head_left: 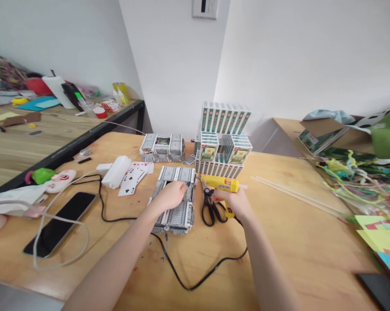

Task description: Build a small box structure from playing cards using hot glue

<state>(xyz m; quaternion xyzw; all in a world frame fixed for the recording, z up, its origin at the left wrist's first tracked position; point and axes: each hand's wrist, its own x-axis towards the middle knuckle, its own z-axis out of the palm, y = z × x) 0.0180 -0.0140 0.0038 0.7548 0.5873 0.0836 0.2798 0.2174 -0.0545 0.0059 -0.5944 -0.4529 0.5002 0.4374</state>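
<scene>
My right hand (232, 201) is wrapped round a yellow glue gun (219, 183), whose tip points left at the edge of a structure made of grey patterned playing cards (178, 216). My left hand (173, 195) rests over the middle of this structure, fingers curled together; what they hold, if anything, is hidden. Black-handled scissors (209, 211) lie just below the glue gun. Behind stands a second card structure (162, 147), and right of it rises a stack of green and white card boxes (222, 149).
Left of the card structure are loose playing cards (130, 181), a white power adapter (116, 172) and a phone (61, 224). A black cord (195, 287) loops across the front. Two thin white sticks (295, 194) lie on the right, near tangled yarn (353, 172).
</scene>
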